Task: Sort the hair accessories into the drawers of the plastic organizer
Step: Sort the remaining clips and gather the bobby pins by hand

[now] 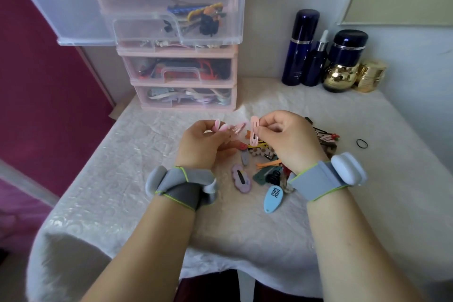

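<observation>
White, crinkled cloth covers the desk (pixel 137 179), which sits in a corner against a pale wall, with a magenta panel off to the left. Above the middle of it, the right hand (pixel 288 141) pinches a pink snap clip (pixel 254 133) between thumb and fingertips, holding it upright. Just beside it, the left hand (pixel 204 146) has its fingers curled around a small bunch of pale pink clips (pixel 234 129), their ends poking out toward the right hand. Both wrists wear grey bands with rounded pods.

Under and between the hands lies the loose pile of hair accessories (pixel 266 162): a lilac cloud-shaped clip (pixel 241 179), a light blue oval clip (pixel 273 199) with lettering, a grey clip, an orange pin, dark green and black pieces. A black hair tie (pixel 362 143) lies apart to the right.

Behind the pile stands the pink plastic organizer (pixel 182 51). Its upper clear drawer (pixel 171 11) is pulled out and holds mixed dark and orange accessories; the two lower drawers are closed and full. Another clear drawer (pixel 61 10) juts out to the left.

At the back right, dark blue bottles (pixel 300 46) and gold jars (pixel 367 76) stand together.
</observation>
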The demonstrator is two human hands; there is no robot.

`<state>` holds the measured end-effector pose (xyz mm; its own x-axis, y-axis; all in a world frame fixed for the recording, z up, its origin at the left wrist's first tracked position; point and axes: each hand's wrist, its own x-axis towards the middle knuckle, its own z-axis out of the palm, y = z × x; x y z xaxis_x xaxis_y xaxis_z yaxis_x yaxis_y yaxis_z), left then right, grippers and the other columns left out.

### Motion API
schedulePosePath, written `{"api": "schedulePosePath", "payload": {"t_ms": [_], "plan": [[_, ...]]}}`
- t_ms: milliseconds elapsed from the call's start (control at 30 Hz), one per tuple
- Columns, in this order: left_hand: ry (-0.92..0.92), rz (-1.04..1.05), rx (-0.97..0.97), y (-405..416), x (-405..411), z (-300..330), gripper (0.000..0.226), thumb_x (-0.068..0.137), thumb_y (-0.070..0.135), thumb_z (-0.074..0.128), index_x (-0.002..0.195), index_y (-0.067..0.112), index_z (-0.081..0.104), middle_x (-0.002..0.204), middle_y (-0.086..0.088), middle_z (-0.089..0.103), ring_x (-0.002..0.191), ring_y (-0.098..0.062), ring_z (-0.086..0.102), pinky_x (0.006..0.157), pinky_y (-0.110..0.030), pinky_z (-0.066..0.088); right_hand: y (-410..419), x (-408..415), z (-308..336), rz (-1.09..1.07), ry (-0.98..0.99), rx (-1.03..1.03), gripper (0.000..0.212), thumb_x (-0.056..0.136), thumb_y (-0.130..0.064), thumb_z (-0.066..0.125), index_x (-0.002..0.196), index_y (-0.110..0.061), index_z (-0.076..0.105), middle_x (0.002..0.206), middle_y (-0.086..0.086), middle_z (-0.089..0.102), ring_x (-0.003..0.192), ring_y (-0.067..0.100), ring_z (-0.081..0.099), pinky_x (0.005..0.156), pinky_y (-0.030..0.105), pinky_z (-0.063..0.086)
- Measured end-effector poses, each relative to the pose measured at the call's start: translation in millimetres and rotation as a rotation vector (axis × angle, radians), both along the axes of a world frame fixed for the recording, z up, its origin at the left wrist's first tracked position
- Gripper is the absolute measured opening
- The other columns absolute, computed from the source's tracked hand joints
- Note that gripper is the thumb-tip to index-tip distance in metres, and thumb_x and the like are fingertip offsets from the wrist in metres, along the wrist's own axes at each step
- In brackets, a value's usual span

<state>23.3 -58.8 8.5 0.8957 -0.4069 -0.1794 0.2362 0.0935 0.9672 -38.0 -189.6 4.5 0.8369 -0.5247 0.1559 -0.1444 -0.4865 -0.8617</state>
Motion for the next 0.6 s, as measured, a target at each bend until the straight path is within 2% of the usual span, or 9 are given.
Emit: {"api": "schedulePosePath", "payload": {"t_ms": [33,100,167,267,433,600], "plan": [[0.049,0.004,-0.037,-0.7,-0.1,0.5,0.007,0.089,0.000,0.055,0.095,0.000,0.051,0.076,-0.019,0.066,0.050,-0.014,0.067,0.051,-0.019,0.053,0.7,0.7,-0.1,-0.003,0.001,-0.003,0.003,0.082,-0.019,0.064,0.081,-0.020,0.062,0.076,-0.002,0.068,0.067,0.010,0.059,0.060,0.022,0.044],[0.138,0.017,-0.116,-1.0,0.2,1.4,0.005,0.090,-0.001,0.053,0.087,0.003,0.051,0.060,-0.013,0.067,0.048,-0.016,0.066,0.052,-0.022,0.055,2.2,2.1,0.3,-0.004,0.019,-0.029,0.002,0.083,-0.020,0.064,0.082,-0.022,0.062,0.074,-0.007,0.065,0.065,0.006,0.058,0.055,0.013,0.041],[0.211,0.019,-0.173,-1.0,0.5,2.3,0.009,0.090,-0.003,0.050,0.083,0.003,0.050,0.052,-0.009,0.066,0.047,-0.017,0.066,0.051,-0.024,0.056,4.7,3.8,0.7,0.001,0.034,-0.046,0.001,0.083,-0.021,0.063,0.083,-0.021,0.063,0.073,-0.008,0.064,0.060,0.003,0.054,0.053,0.014,0.039],[0.228,0.012,-0.179,-1.0,0.9,2.4,0.012,0.089,-0.005,0.049,0.080,0.002,0.052,0.057,-0.012,0.065,0.047,-0.017,0.065,0.050,-0.024,0.056,9.2,6.4,2.3,0.006,0.023,-0.057,0.001,0.084,-0.019,0.062,0.084,-0.020,0.063,0.070,-0.010,0.061,0.058,0.003,0.052,0.055,0.018,0.039],[0.180,0.007,-0.131,-0.6,1.6,0.5,0.014,0.090,-0.005,0.047,0.083,0.005,0.055,0.069,-0.012,0.061,0.044,-0.010,0.061,0.047,-0.018,0.052,15.5,7.5,6.2,0.024,-0.005,-0.032,0.008,0.084,-0.016,0.059,0.084,-0.023,0.062,0.069,-0.012,0.060,0.057,0.000,0.052,0.053,0.015,0.038],[0.186,0.043,-0.174,-1.3,1.1,-0.1,0.016,0.088,-0.010,0.047,0.083,0.003,0.054,0.071,-0.012,0.058,0.045,-0.009,0.062,0.055,-0.020,0.055,16.8,7.1,7.9,0.041,-0.012,-0.016,0.004,0.084,-0.018,0.062,0.084,-0.022,0.064,0.069,-0.012,0.061,0.063,0.002,0.056,0.057,0.011,0.041]]}}
